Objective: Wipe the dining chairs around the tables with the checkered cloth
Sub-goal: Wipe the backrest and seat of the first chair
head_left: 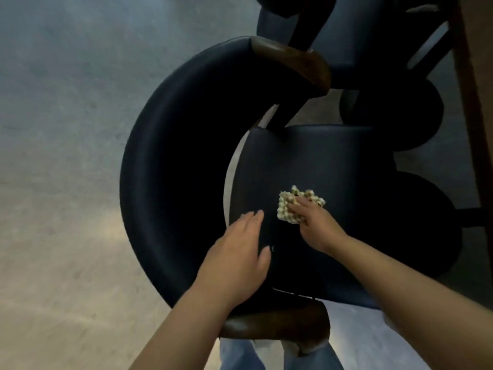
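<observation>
A dark blue dining chair with a curved padded back and brown wooden arm ends fills the middle of the head view. On its seat lies a small cream-and-green checkered cloth. My right hand presses down on the cloth, fingers laid over it; its underside is hidden. My left hand hovers over the near left part of the seat by the inside of the backrest, fingers straight and holding nothing.
A second dark chair stands beyond the first. A wooden table edge runs down the right side, with round dark shapes beneath it. Grey floor spreads to the left. My jeans show at the bottom.
</observation>
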